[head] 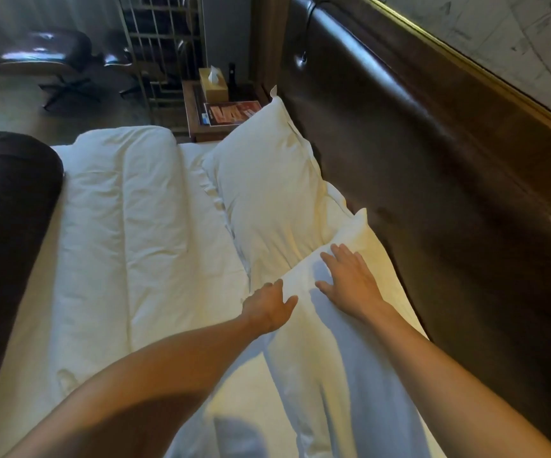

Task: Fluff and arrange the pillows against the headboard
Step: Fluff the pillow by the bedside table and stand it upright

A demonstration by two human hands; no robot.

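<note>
Both flat, spread hands, left hand (269, 307) and right hand (350, 279), press the soft white near pillow (340, 358) beside the glossy leather headboard (432, 166).

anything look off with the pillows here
The near pillow overlaps the far pillow, its edge lying over the other's end. The far one sits angled to the headboard, not square. Nothing spilled or damaged.

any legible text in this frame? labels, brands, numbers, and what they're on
Nothing reads cleanly.
Magazine on the nightstand: big pale block letters on red, too blurred to quote.
Tissue box: no print discernible.
Wall panel above the headboard: faint dark marks, too small to read.
Pillows, duvet, bolster: no text.
</note>
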